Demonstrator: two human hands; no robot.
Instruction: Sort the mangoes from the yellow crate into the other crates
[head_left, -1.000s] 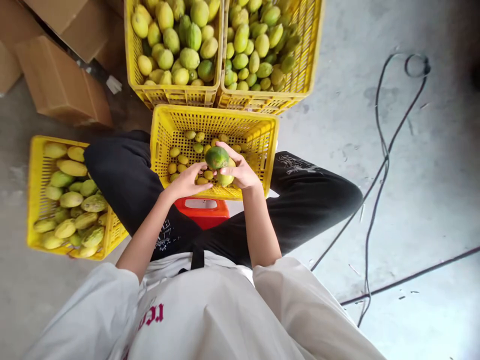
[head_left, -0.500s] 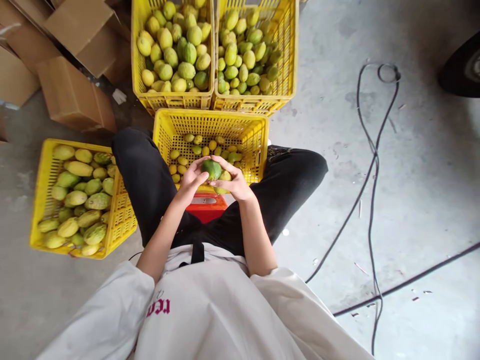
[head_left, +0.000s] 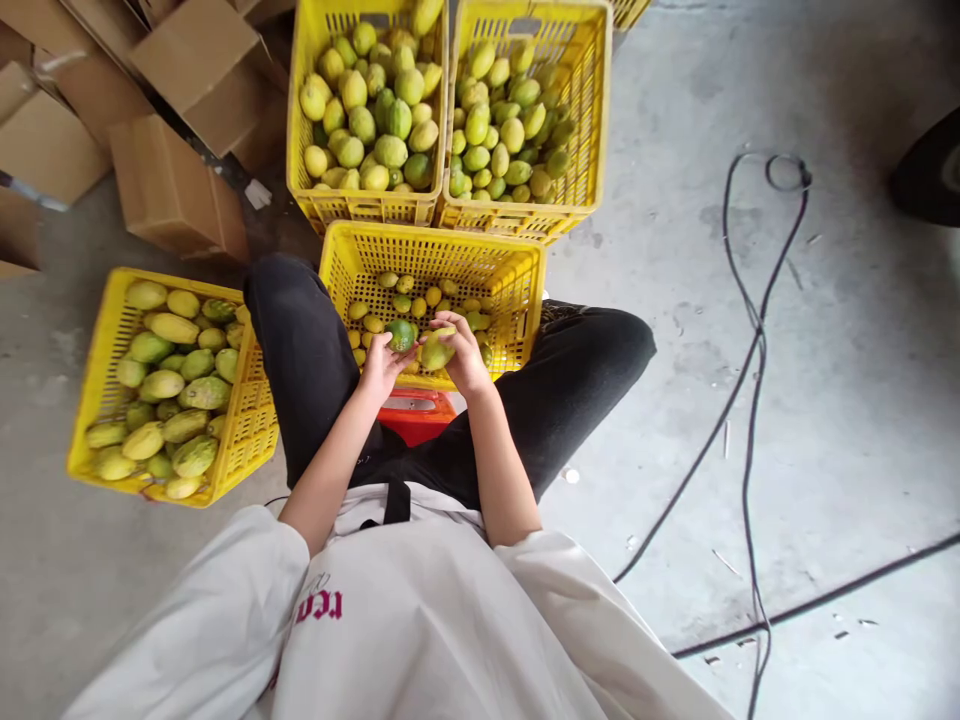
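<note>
A grey concrete floor (head_left: 825, 420) carries everything here, with black cables (head_left: 750, 340) trailing across its right side and cardboard boxes (head_left: 172, 180) stacked at the far left. Two full yellow crates (head_left: 450, 215) of yellow-green fruit stand side by side at the far end; a third full crate (head_left: 247, 440) sits to the left. Nearest, between the seated person's knees, a sparsely filled crate (head_left: 517, 265) rests on a red stand (head_left: 412, 412).

Over that crate's near edge, the left hand (head_left: 379, 365) curls its fingers around a darker green fruit (head_left: 400, 334), and the right hand (head_left: 461, 355) cups a paler yellow-green fruit (head_left: 436, 350) from the right. The two fruits sit just beside each other.

Each fruit looks firm, smooth-skinned and fairly light, filling one palm. The rind seems likely to bruise if squeezed or dropped, so a wrap round the widest part, fingers spread, would probably suit best.
</note>
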